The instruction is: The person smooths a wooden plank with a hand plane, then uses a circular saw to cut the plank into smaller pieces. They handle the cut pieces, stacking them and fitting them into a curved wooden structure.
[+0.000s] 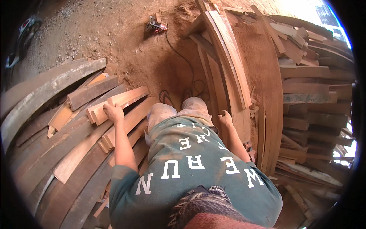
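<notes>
My left hand grips the end of short, pale reddish wooden boards lying on the stack of planks at my left. My right hand hangs beside long wooden boards at my right, its fingers loosely bent and apart, holding nothing that I can see. A small tool, partly hidden by my right arm, sits low by those boards.
Darker, curved planks are piled at the left, and many stacked wood pieces fill the right side. A power tool with a cord lies on the dusty ground ahead. The cord loops near my sandaled feet.
</notes>
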The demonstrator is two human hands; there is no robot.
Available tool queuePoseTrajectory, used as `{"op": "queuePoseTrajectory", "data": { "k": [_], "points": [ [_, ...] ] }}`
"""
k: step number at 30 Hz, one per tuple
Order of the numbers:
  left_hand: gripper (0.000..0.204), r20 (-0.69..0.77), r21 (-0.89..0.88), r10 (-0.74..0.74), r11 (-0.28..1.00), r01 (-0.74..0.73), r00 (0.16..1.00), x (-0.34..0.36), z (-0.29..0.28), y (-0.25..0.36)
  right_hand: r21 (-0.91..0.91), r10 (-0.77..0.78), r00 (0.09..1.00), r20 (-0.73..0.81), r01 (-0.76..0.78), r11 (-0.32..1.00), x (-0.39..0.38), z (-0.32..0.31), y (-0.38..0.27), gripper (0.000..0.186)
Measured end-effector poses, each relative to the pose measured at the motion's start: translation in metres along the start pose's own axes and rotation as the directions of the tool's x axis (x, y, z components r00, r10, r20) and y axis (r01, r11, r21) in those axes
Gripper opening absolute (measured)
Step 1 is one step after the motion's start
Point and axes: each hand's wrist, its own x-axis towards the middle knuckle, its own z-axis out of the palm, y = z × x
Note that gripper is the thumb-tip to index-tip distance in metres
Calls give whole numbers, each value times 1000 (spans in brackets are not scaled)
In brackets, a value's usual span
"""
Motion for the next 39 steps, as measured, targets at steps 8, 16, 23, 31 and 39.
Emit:
{"op": "queuePoseTrajectory", "data": {
  "k": [8, 16, 23, 31, 39],
  "points": [
    [70, 468, -19, 14, 1000, -6, 884, 7, 1, 17, 141, -165, 984, 72, 154, 978, 22, -35, -63, 42],
    [68, 449, -225, -55, 959, 172, 892, -10, -44, 19, 105, -287, 946, 151, 273, 956, 35, -17, -105, 42],
    [45, 486, -694, -100, 559, 453, 868, -84, -176, 26, 437, -530, 774, 346, 367, 821, 37, 45, -222, 44],
    [56, 641, -767, 1, 15, 641, 767, -169, -208, 1, 696, -620, 420, 663, -650, 303, -15, 52, -382, 56],
    [65, 751, -631, 215, -47, 775, 624, -172, -116, -31, 866, -365, 845, 391, -203, 457, 1, 13, -423, 30]
  ]
}}
